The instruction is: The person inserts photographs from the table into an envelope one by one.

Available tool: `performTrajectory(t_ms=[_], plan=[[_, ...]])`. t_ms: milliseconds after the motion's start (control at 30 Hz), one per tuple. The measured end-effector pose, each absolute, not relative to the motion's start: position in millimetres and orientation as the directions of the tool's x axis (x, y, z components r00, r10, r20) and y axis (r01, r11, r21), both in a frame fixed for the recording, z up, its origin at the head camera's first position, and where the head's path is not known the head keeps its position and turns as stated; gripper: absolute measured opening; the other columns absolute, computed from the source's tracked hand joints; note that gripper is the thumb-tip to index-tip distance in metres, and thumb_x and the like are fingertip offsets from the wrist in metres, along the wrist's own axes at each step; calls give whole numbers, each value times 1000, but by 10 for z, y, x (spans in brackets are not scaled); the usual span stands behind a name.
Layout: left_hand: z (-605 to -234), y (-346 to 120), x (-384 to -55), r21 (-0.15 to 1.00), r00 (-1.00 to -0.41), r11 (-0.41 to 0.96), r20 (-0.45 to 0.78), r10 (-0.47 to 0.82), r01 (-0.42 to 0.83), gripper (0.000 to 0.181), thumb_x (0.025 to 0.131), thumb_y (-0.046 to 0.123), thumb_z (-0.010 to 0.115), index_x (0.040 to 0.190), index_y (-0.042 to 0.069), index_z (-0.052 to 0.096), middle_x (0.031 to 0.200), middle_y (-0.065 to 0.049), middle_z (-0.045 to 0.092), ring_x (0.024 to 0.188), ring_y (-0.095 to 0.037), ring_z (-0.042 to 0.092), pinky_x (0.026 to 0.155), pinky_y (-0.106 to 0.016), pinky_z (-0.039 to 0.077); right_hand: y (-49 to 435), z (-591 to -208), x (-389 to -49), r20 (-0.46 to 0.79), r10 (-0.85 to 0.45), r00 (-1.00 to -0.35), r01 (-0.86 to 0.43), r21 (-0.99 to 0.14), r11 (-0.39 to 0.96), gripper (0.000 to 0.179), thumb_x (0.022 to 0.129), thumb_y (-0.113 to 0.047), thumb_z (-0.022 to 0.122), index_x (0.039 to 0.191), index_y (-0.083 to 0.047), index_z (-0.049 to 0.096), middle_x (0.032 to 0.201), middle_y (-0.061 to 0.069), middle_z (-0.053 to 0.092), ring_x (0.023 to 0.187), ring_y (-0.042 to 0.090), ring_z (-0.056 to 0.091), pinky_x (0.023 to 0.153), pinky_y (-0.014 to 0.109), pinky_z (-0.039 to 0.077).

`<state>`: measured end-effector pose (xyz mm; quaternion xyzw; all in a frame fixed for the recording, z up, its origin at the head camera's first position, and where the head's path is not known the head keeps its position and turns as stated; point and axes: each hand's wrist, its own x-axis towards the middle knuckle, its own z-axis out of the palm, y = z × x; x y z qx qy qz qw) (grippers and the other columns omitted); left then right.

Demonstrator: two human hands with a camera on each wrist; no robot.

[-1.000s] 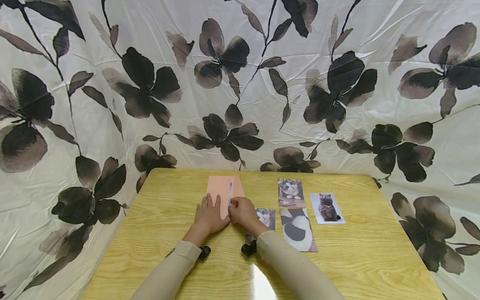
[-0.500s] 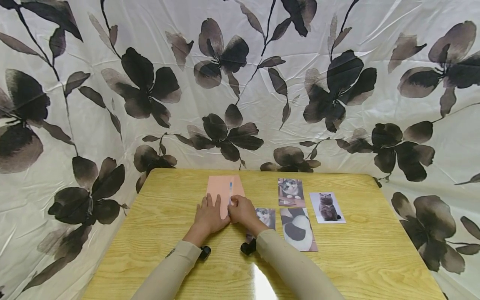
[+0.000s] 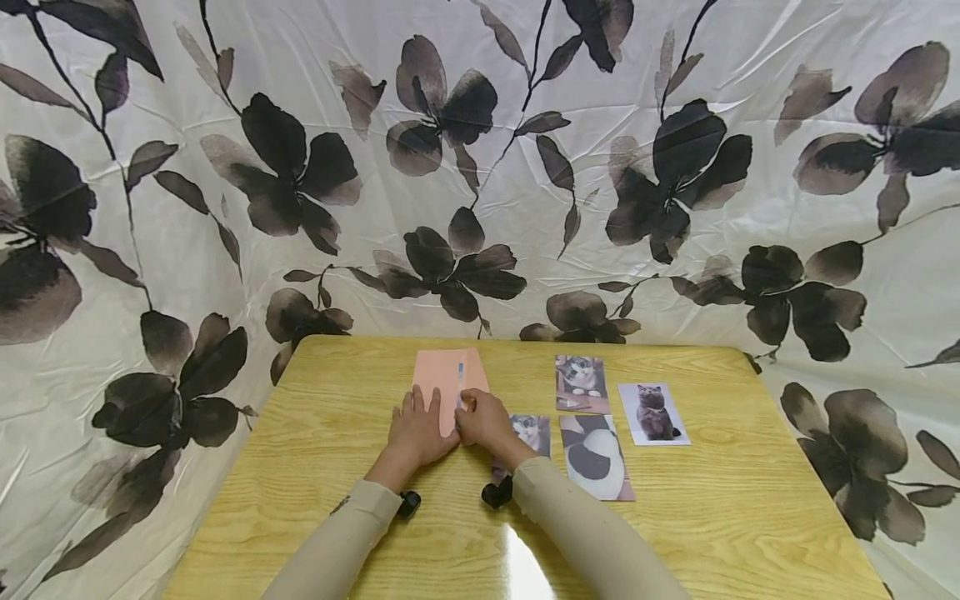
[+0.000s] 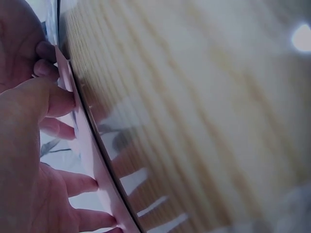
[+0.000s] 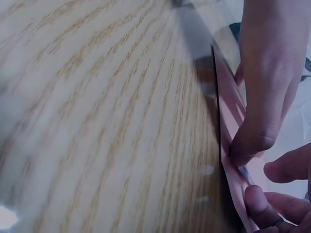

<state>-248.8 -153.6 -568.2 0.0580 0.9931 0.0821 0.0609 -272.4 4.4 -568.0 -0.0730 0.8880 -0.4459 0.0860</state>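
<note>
Since the pink paper [image 3: 435, 371] lies toward the far edge of the table [image 3: 300, 467], left of center, that's where both hands are. The left hand [image 3: 422, 429] has its fingers spread on the paper's near left part. The right hand [image 3: 483, 418] has curled fingers around the near part of a bluish strip [image 3: 461, 367], but honestly I can't tell if they're pinching it or just pressing there.

Looks to me like the strip is the bit being worked on. I'd press the left palm down firmly so the sheet can't skid, then move the right fingers slowly along the strip's line, low and even, because thin paper like that probably creases easily.

Counting up: one pink paper, one strip that I can see, four photo prints [image 3: 581, 383] off to the right (one partly covered by the right forearm), two black wrist gadgets [image 3: 407, 505], and one floral cloth [image 3: 330, 50] behind everything.
</note>
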Motion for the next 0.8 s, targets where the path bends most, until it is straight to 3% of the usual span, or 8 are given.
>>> performTrajectory(t_ms=[200, 800], plan=[[-5689, -1545, -2497, 178, -985, 979, -121, 121, 98, 94, 101, 58, 62, 168, 1, 31, 169, -39, 22, 157, -53, 26, 121, -69, 30, 105, -5650, -2730, -109, -206, -972, -15, -854, 520, 44, 106, -21, 64, 147, -5, 63, 85, 4, 64, 64, 17, 56, 59, 32, 46], [-5671, -1517, -2559, 180, -981, 980, -154, 114, 86, 94, 101, 57, 61, 170, 3, 29, 170, -38, 20, 159, -53, 23, 123, -68, 28, 669, -5496, -2813, 13, -179, -984, -96, -879, 467, 31, 106, -18, 67, 133, -3, 72, 98, 9, 67, 70, 17, 59, 57, 30, 47]])
